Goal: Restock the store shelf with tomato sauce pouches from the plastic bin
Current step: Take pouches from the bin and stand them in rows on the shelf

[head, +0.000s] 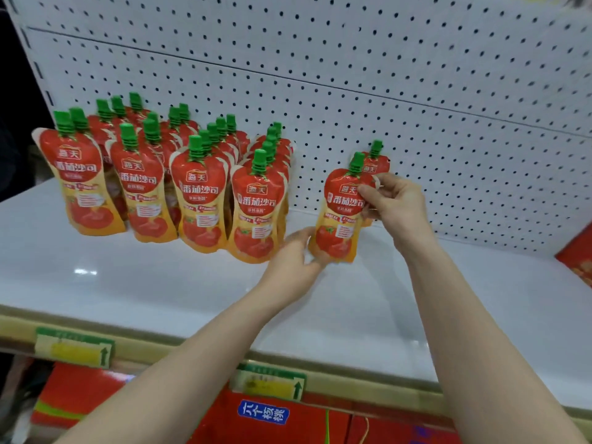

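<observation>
Several red and yellow tomato sauce pouches (198,200) with green caps stand in rows at the left of the white shelf (128,283). To their right a front pouch (339,213) stands upright with a second pouch (373,165) close behind it. My right hand (397,203) pinches the front pouch's upper right edge. My left hand (294,261) touches its lower left corner with curled fingers. The plastic bin is not in view.
A white pegboard back wall (384,91) rises behind the shelf. Price labels (73,347) sit on the shelf's front rail. Red boxes (288,418) fill the shelf below, and a red package (576,254) lies at the far right.
</observation>
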Demonstrator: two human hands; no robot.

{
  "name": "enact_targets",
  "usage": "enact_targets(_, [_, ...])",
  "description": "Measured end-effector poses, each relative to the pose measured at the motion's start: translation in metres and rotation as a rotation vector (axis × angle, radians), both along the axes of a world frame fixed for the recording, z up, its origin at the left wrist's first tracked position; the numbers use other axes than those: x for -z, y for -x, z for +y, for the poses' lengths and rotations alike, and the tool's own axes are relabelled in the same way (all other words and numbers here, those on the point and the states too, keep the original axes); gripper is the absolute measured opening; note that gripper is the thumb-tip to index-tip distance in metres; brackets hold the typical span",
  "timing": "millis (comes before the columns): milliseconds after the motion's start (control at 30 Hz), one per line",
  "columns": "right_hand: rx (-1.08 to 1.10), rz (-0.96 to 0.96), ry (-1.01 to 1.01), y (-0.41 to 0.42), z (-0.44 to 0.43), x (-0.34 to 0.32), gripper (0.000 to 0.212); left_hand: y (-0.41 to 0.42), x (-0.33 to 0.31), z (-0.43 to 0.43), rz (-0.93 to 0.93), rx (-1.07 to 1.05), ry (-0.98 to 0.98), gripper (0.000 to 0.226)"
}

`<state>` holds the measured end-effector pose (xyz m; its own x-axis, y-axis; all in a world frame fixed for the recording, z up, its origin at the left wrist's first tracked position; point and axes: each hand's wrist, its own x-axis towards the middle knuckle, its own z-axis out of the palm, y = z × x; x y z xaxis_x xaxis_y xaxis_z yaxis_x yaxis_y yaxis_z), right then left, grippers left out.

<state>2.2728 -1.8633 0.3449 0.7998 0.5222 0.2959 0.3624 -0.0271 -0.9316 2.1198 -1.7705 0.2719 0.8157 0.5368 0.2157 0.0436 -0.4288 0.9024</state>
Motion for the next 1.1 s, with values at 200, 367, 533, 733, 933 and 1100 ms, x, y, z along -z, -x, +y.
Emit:
enact_targets(200, [-0.011,-0.002,0.024,-0.044,0.048,0.013,0.017,-0.059,0.019,0.016,0.269,-0.106,-0.101,0.067])
enact_targets(367, [-0.027,-0.103,0.053,-0.058,0.081,0.012,0.021,-0.086,0.024,0.031,0.236,-0.18,-0.149,0.068])
enact_targets(533, [-0.037,-0.137,0.077,-0.064,0.095,0.01,0.018,-0.103,0.03,0.043,0.253,-0.234,-0.14,0.067])
enact_targets(733, [-0.054,-0.215,0.171,-0.073,0.099,0.015,0.025,-0.105,0.038,0.046,0.225,-0.243,-0.108,0.063])
enact_targets(933, [-0.035,-0.268,0.223,-0.07,0.093,0.01,0.016,-0.1,0.036,0.049,0.197,-0.214,-0.092,0.064])
enact_targets(1100, [0.111,-0.42,0.287,-0.051,0.054,0.01,0.03,-0.084,0.022,0.036,0.195,-0.149,-0.11,0.055])
